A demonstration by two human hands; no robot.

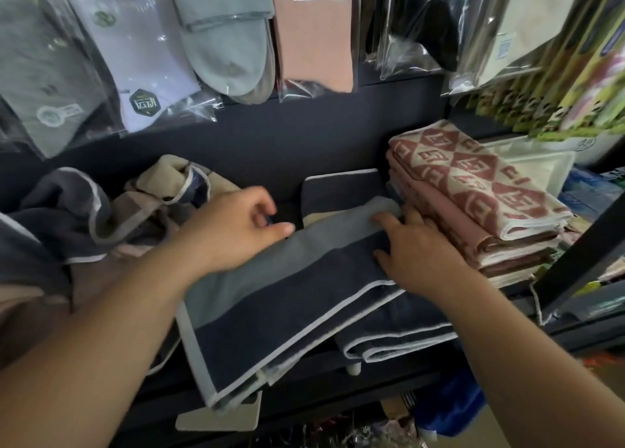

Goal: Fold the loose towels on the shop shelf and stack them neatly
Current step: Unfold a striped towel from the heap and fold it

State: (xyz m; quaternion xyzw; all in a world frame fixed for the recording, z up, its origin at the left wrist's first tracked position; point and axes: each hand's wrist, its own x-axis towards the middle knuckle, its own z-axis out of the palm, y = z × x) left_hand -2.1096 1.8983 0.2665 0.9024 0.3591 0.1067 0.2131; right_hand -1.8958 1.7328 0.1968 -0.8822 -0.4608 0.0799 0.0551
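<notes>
Your right hand (416, 248) presses flat on a soft folded navy-and-grey towel (287, 299); your left hand (233, 228) curls over it, grip unclear.

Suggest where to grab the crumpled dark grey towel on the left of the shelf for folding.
Probably the white-piped hem of the dark grey towel, where it arcs up, exposed on top. Come from above and the front with the left hand, the nearer of the two hands. The rest lies bunched, so a pinch on the hem should lift it cleanly.
</notes>
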